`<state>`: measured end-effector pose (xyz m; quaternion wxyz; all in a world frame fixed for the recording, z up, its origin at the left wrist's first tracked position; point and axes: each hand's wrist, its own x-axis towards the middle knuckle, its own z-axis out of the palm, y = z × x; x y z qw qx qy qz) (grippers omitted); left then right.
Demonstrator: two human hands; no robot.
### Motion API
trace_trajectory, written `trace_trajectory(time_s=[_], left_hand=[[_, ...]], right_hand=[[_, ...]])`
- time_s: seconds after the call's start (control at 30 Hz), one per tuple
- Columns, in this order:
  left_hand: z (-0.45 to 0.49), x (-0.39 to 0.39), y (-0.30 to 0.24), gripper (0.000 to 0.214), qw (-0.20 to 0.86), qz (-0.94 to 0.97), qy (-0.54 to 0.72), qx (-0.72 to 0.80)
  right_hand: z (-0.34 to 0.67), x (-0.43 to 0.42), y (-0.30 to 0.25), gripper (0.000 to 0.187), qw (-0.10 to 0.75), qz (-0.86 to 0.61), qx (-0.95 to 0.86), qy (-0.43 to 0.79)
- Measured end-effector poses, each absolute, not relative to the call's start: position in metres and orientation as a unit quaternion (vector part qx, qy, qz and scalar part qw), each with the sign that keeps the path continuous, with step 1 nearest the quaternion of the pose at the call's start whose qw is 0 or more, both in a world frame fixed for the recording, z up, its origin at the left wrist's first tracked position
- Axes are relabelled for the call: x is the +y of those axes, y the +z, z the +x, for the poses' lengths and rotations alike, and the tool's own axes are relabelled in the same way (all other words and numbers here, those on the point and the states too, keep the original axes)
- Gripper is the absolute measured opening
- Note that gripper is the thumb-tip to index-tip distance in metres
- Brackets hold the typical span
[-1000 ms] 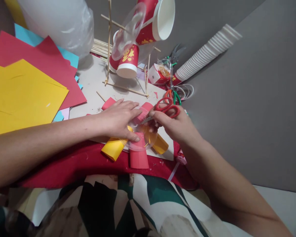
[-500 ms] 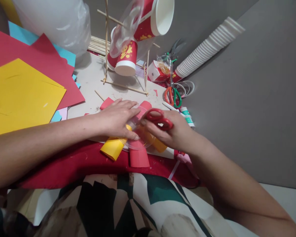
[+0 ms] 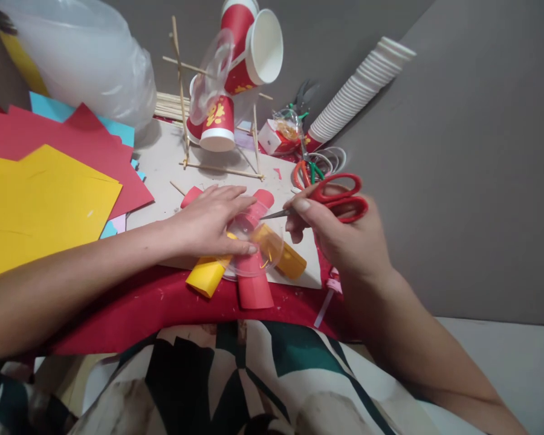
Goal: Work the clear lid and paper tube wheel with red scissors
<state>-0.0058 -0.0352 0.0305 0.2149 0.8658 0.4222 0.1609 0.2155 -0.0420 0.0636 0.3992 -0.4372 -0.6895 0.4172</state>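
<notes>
Red-handled scissors [image 3: 340,198] are in my right hand [image 3: 356,235], their blades together and the tip pointing left, by a clear plastic disc [image 3: 272,257]. My left hand [image 3: 208,223] lies flat over the disc's left side, fingers spread, pressing on it. Around the disc sit rolled paper pieces: a red one [image 3: 256,290] toward me, a yellow one [image 3: 205,277] at the left, an orange-yellow one [image 3: 292,260] at the right, and another red one [image 3: 263,199] at the far side. My left hand partly covers the disc's middle and a further red piece [image 3: 191,196].
Behind stands a stick frame [image 3: 222,170] bearing red paper cups [image 3: 220,121]. Coloured paper sheets [image 3: 49,205] and a plastic bag [image 3: 95,66] are at the left. A stack of paper cups [image 3: 358,90] leans on the wall at the right, near more scissors [image 3: 301,174].
My right hand has drawn back to the right with the scissors, away from the disc's middle. My left hand stays on the disc. The view has shifted slightly.
</notes>
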Motion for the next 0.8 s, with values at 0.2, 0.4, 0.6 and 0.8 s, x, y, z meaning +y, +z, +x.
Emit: trace_trajectory(time_s=[0.2,0.4,0.6,0.8], left_hand=[[0.001,-0.053,0.051,0.039,0.335,0.775,0.343,0.411],[0.009,-0.066,0.061,0.027,0.554,0.669,0.33,0.37],[0.0,-0.056,0.067,0.028,0.56,0.614,0.356,0.427],[-0.001,-0.061,0.073,0.028,0.583,0.647,0.271,0.409]], right_hand=[[0.216,-0.043,0.062,0.023,0.416,-0.404,-0.604,0.546],[0.215,-0.045,0.062,0.029,0.363,-0.335,-0.596,0.633],[0.239,-0.05,0.076,0.032,0.498,-0.416,-0.64,0.411],[0.25,-0.055,0.077,0.02,0.316,-0.335,-0.882,0.095]])
